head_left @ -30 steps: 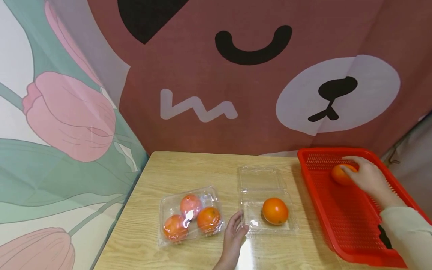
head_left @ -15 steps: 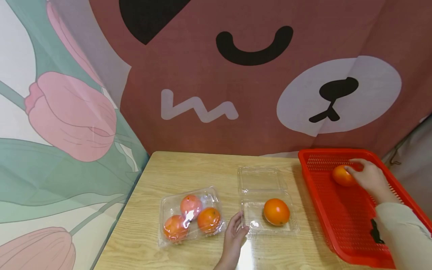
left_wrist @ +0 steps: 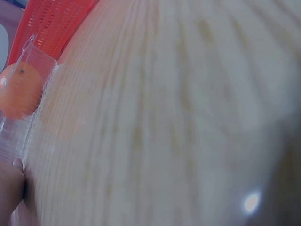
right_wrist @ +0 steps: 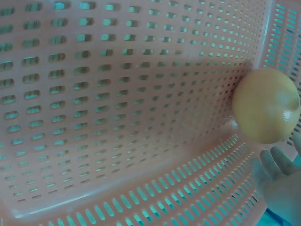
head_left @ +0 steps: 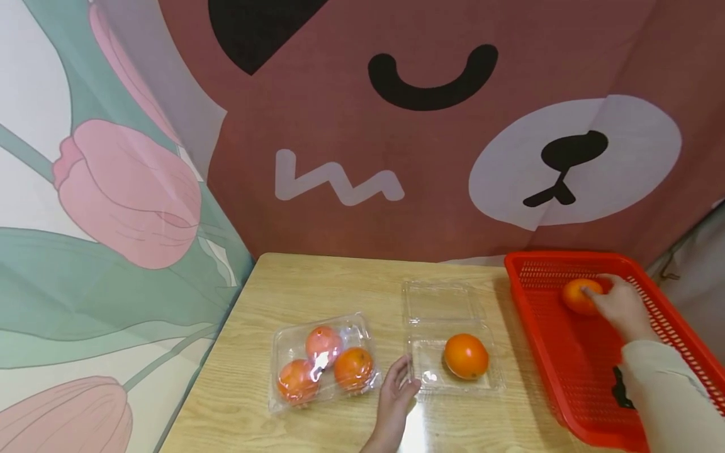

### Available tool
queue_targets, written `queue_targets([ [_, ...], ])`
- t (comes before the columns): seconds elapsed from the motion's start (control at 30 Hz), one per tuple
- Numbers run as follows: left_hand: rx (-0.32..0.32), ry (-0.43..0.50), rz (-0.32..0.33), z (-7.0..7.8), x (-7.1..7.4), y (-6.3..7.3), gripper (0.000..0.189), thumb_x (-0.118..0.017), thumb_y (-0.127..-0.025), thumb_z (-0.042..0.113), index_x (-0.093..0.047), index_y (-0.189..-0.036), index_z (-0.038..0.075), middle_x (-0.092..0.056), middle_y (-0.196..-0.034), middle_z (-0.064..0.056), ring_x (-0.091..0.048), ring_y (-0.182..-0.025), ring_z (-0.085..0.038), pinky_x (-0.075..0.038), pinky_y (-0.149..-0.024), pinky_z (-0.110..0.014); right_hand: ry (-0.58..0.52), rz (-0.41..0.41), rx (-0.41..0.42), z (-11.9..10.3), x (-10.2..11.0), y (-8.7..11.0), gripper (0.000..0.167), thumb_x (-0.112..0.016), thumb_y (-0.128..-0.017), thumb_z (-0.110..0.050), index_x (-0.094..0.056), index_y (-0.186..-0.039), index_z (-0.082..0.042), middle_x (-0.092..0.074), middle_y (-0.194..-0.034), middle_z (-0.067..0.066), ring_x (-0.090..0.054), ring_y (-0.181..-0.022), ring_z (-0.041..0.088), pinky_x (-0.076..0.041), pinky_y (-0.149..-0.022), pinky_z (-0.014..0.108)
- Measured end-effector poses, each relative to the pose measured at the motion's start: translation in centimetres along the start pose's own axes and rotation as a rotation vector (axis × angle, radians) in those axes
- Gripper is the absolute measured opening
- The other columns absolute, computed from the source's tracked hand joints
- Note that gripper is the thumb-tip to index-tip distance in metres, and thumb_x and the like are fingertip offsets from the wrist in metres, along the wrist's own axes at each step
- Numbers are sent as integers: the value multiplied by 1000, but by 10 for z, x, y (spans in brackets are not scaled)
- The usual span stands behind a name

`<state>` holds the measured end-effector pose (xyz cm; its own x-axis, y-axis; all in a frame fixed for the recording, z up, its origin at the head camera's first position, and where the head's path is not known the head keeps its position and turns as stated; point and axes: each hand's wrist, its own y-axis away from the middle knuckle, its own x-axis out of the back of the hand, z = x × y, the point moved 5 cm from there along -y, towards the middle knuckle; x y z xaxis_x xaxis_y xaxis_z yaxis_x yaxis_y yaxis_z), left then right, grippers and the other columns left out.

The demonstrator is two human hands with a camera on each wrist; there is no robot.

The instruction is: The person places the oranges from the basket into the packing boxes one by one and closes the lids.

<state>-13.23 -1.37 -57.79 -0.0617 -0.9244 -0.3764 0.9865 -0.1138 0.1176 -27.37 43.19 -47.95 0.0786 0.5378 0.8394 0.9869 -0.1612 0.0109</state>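
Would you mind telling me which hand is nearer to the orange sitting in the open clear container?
The left. The left hand rests at the container's left edge, just beside that orange. The right hand is off in the red basket, touching another orange.

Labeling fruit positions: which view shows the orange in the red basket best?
Right wrist: the orange fills the frame against the red basket wall, fingertips beside it. Head shows it small, partly behind the right hand. Left wrist misses it.
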Motion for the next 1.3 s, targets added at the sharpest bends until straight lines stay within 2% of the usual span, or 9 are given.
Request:
queue_targets([
  [0.1,-3,-4,1,0,0,-1,52,-56,-100,9,-36,-146,-5,-35,-152,-25,-33,-139,-41,-31,-113,-54,-2,-6,-23,1,-1,1,71,-49,-103,-38,-32,-136,22,-36,-128,49,-43,-104,59,-38,-88,72],
  [0.23,-8,-2,6,-1,0,-3,52,-57,-99,7,-37,-146,-5,-37,-151,-24,-35,-138,-40,-35,-112,-46,-15,-2,-39,0,-4,0,73,-48,-103,-38,-29,-136,24,-35,-128,50,-41,-107,60,-37,-90,71],
  [0.4,-15,1,14,-3,1,-4,52,-57,-98,6,-38,-145,-6,-38,-151,-25,-35,-138,-40,-39,-106,-31,-34,-39,-59,3,-14,-5,78,-45,-104,-40,-20,-140,25,-36,-125,49,-45,-102,57,-42,-85,67],
  [0.53,-18,5,13,-3,1,-3,53,-58,-98,6,-37,-145,-7,-37,-151,-26,-35,-138,-40,-41,-102,-24,-39,-83,-58,4,-23,-7,83,-44,-103,-42,-14,-140,27,-36,-122,50,-46,-101,58,-44,-83,65],
  [0.7,-13,10,13,-4,1,-3,54,-60,-97,7,-37,-145,-7,-36,-151,-26,-36,-137,-40,-41,-103,-24,-23,-79,-51,4,-28,-8,86,-47,-102,-44,-14,-141,26,-38,-120,50,-48,-99,57,-45,-80,63],
  [0.97,-13,-5,0,-3,2,-3,53,-58,-99,7,-37,-145,-6,-36,-152,-25,-33,-139,-40,-39,-108,-31,-13,-62,-24,-4,-28,-5,87,-51,-100,-44,-18,-139,27,-40,-118,47,-47,-97,56,-43,-84,67],
  [1.3,-12,-3,3,-5,3,-4,53,-58,-98,6,-37,-145,-7,-36,-151,-26,-35,-138,-41,-42,-103,-23,75,-60,56,-13,-22,-3,81,-59,-98,-39,-27,-132,27,-47,-111,47,-52,-92,56,-46,-79,66],
])
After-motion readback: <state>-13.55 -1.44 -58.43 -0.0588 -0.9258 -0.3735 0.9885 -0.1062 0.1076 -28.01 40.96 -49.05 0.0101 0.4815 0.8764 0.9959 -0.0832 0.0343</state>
